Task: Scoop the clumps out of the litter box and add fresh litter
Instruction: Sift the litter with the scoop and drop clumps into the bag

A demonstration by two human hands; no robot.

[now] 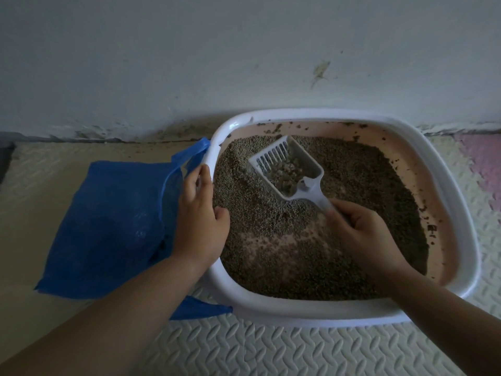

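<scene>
Rounded plastic litter box (444,169): white rim, pale pink inside, flecked with dark specks. Grey-brown granular litter (366,191), with 1 bare pink patch. White slotted plastic scoop (271,157) with paler beige clumps (290,172). Plain bright blue plastic bag (108,213). Cream foam floor mat (271,354) embossed in herringbone, beside 1 pink tile (482,158). Off-white wall (189,50) with a yellowish smear.

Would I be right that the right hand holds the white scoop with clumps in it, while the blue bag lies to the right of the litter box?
No: the head view shows the blue bag lying to the left of the litter box, beside the left hand. The right hand does hold the white scoop with clumps in it.
</scene>
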